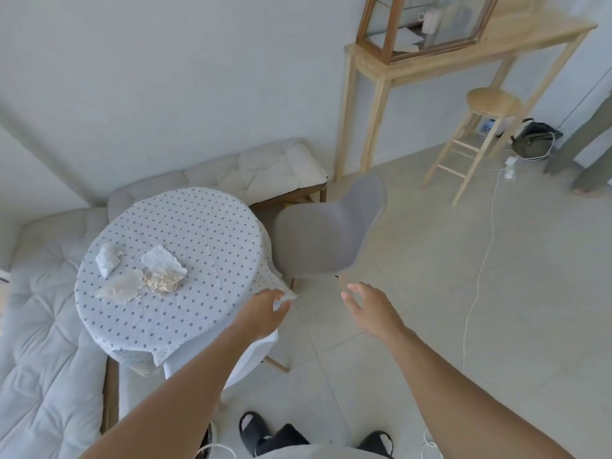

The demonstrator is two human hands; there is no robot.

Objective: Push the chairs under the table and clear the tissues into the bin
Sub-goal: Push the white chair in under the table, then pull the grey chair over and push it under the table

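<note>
Standing at the near edge of the round table (185, 329), the person has hardly begun, as far as I can judge. The grey chair (326, 233) sits pulled out beside the table's right edge, its seat fully in the open and turned partly away, so it has yet to be pushed under. A second, white chair (255, 356) shows at the table's near right edge, mostly hidden by the hanging cloth and the left arm; it looks partly tucked in, though I cannot be sure. The tissues (145, 276) lie crumpled in a loose cluster toward the left side of the tabletop, untouched. No bin is in sight.

The left hand (265, 309) hovers over the table's right edge, fingers loosely curled and holding nothing that I can make out. The right hand (367, 304) reaches toward the grey chair, fingers spread and empty, not touching it.
</note>
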